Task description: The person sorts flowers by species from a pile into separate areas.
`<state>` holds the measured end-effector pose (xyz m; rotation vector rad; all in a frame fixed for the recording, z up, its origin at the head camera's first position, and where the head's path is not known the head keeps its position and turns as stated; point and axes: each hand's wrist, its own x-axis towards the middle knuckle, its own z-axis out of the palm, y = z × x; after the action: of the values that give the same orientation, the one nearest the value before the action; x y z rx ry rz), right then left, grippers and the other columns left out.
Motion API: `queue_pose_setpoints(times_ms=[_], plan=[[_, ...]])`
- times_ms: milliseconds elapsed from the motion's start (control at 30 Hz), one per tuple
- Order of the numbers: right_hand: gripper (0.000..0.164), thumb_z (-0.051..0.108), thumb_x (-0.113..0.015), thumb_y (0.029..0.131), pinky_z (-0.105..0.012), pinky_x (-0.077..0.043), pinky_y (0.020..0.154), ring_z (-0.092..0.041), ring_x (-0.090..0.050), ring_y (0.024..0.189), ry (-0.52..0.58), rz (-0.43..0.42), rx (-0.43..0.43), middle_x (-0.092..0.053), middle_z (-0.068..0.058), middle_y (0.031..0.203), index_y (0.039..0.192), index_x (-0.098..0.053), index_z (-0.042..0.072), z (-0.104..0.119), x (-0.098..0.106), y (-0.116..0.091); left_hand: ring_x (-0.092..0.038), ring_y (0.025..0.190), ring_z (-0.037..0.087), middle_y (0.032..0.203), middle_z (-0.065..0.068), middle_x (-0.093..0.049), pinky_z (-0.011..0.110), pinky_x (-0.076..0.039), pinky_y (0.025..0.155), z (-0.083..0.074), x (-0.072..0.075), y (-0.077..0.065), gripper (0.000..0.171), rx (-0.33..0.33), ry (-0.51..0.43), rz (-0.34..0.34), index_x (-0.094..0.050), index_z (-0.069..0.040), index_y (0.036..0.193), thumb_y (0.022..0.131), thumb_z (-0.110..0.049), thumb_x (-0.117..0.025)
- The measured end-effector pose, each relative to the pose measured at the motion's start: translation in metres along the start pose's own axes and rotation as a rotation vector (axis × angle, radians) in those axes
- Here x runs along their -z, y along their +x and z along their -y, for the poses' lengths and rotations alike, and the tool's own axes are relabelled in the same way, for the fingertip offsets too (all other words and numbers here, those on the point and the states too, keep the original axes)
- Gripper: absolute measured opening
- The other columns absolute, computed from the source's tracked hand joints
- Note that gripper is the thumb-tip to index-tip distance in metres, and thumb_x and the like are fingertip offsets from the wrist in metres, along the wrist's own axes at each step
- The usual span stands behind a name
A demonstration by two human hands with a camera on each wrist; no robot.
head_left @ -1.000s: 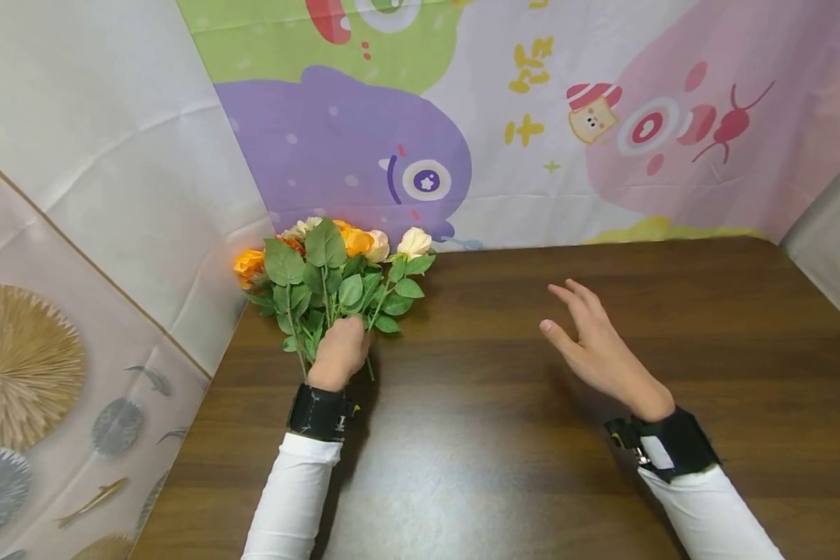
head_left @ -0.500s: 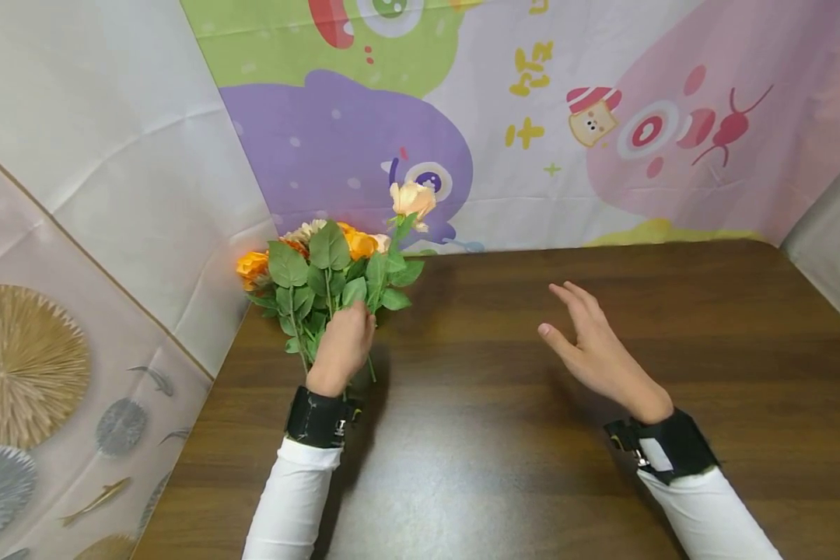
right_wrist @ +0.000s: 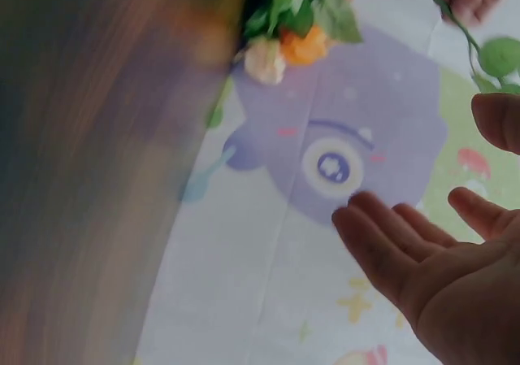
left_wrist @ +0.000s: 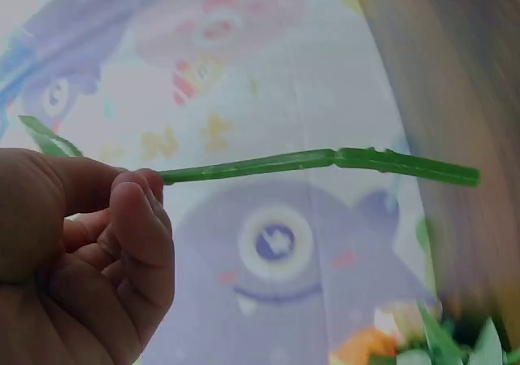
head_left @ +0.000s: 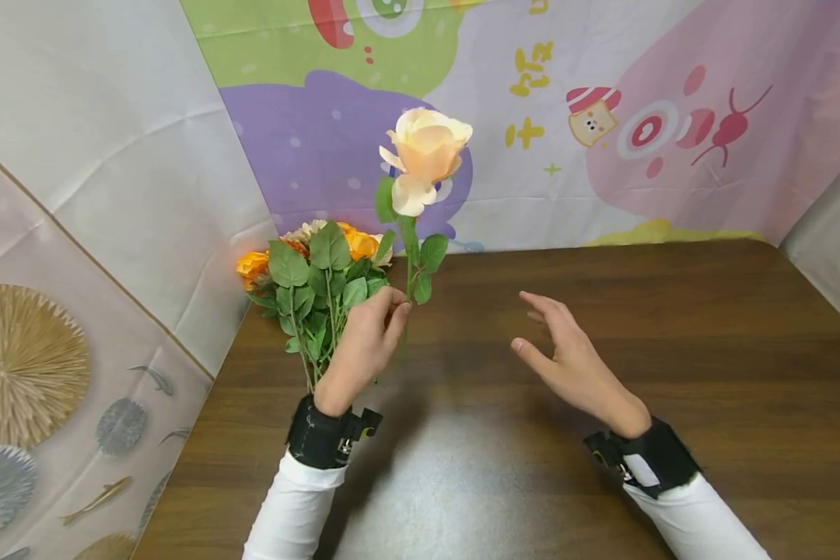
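My left hand [head_left: 365,342] pinches the green stem [left_wrist: 252,167] of a pale peach rose [head_left: 428,148] between thumb and fingers. The rose stands upright above the table, its leaves [head_left: 430,257] just over the hand; in the left wrist view the bare stem end sticks out past the fingertips. Behind and left of that hand lies a bunch of flowers [head_left: 308,288], orange and cream with green leaves. To the right, my right hand [head_left: 577,362] hovers over the table with fingers extended and holds nothing. In the right wrist view its palm [right_wrist: 455,284] shows.
The brown wooden table [head_left: 504,467] reaches back to a cartoon-printed cloth [head_left: 532,187]. On the left hangs a pale cloth [head_left: 133,155] with gold and grey round patterns. Both wrists wear black straps [head_left: 322,432].
My left hand has drawn the peach rose out of the bunch, raising it and bringing it right and closer. My right hand has shifted slightly left.
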<state>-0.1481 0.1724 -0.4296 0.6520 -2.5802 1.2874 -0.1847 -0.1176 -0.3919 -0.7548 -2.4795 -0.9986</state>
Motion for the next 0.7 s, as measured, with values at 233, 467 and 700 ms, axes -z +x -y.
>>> queue_pose_setpoints(times_ms=[233,467,700], plan=[[0.060,0.007,-0.067,0.094,-0.045,-0.052,0.092,-0.027,-0.061,0.117,0.111,0.000,0.116,-0.052,-0.012,0.141,0.148,-0.040,0.009,0.019,-0.012,-0.004,-0.051,0.060,0.008,0.074,0.001,-0.058,0.024,-0.044,0.054,-0.030,-0.016,-0.006,0.005,-0.053,-0.147,0.046,-0.059,-0.004,0.099,0.100,-0.005,-0.055],[0.058,-0.003,-0.066,0.092,-0.031,-0.056,0.085,-0.024,-0.069,0.104,0.233,-0.007,0.200,-0.066,-0.013,0.123,0.144,-0.045,0.010,0.028,-0.020,-0.006,-0.049,0.060,0.006,0.074,0.000,-0.056,0.022,-0.042,0.054,-0.048,-0.034,-0.012,0.007,-0.109,-0.283,0.127,-0.058,-0.005,0.099,0.101,-0.003,-0.051],[0.049,-0.006,-0.067,0.090,-0.025,-0.056,0.074,-0.022,-0.072,0.089,0.322,-0.033,0.210,-0.073,-0.009,0.106,0.135,-0.055,0.007,0.029,-0.024,-0.008,-0.054,0.065,0.007,0.083,0.004,-0.062,0.022,-0.047,0.058,-0.052,-0.043,-0.015,0.010,-0.125,-0.320,0.159,-0.059,-0.003,0.109,0.102,-0.006,-0.051]])
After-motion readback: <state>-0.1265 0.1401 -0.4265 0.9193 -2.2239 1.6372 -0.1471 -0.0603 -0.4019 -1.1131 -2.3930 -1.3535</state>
